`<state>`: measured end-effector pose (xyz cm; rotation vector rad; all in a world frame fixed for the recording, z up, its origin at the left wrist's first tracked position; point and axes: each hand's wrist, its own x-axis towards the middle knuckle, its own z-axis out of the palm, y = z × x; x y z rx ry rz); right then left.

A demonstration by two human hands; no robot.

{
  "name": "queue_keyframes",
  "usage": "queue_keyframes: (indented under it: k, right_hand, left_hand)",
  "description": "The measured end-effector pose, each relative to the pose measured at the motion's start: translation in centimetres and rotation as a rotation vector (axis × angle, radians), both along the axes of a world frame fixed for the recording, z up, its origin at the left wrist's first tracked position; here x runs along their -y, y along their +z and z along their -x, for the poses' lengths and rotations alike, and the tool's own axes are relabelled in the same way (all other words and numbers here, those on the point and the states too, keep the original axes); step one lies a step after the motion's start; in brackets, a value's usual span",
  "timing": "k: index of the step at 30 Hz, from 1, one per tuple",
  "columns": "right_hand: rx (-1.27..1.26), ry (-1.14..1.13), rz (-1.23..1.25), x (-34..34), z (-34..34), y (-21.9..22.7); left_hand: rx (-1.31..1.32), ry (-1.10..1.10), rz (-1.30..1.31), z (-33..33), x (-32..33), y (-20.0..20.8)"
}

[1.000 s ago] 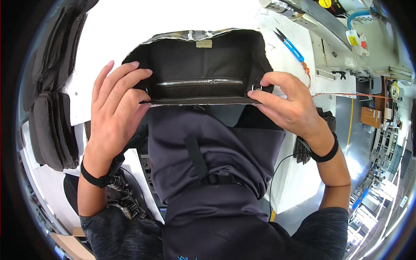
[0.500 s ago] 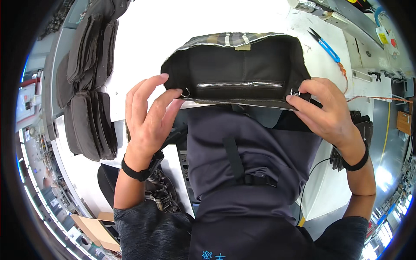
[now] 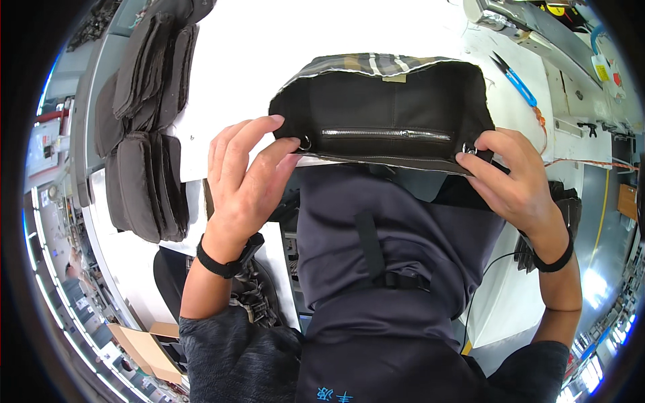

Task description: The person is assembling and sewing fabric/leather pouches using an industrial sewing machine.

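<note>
A fabric bag (image 3: 390, 101) with a dark lining and a plaid outer side lies with its mouth toward me at the white table's near edge. Across the inside runs a silver zipper (image 3: 386, 135). My left hand (image 3: 243, 171) pinches the left end of the rim, beside a small metal ring (image 3: 306, 142). At the opposite end my right hand (image 3: 514, 168) has thumb and fingers closed on the rim, close to another metal ring (image 3: 469, 149). The bag's underside is hidden.
Stacks of dark fabric pieces (image 3: 144, 185) lie along the table's left side. Blue thread snips (image 3: 516, 80) with an orange cord rest at the right, near machine parts (image 3: 517, 30). An open cardboard box (image 3: 144, 352) stands at lower left.
The whole scene has shifted slightly rightward in the picture, hands and bag together. Both hands keep their hold on the bag's rim.
</note>
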<state>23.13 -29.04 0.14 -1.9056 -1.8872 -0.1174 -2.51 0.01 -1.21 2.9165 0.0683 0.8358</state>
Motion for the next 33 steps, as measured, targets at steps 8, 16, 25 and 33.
queue_keyframes:
  k: [8, 16, 25, 33]
  right_hand:
    - [-0.034, 0.012, 0.017, 0.3, -0.1, 0.0]
    - [-0.028, 0.03, -0.037, 0.3, -0.3, -1.2]
    - [-0.042, 0.015, -0.016, 0.0, 0.0, -0.2]
    - [-0.024, -0.011, 0.002, 0.0, 0.3, -0.3]
  left_hand:
    - [-0.016, 0.023, 0.038, 0.0, 0.5, -0.3]
    - [-0.004, 0.035, 0.027, 0.1, 0.1, -1.0]
    - [-0.028, 0.035, 0.054, 0.1, 0.7, 0.1]
    - [-0.023, 0.017, 0.012, 0.1, 0.3, -0.9]
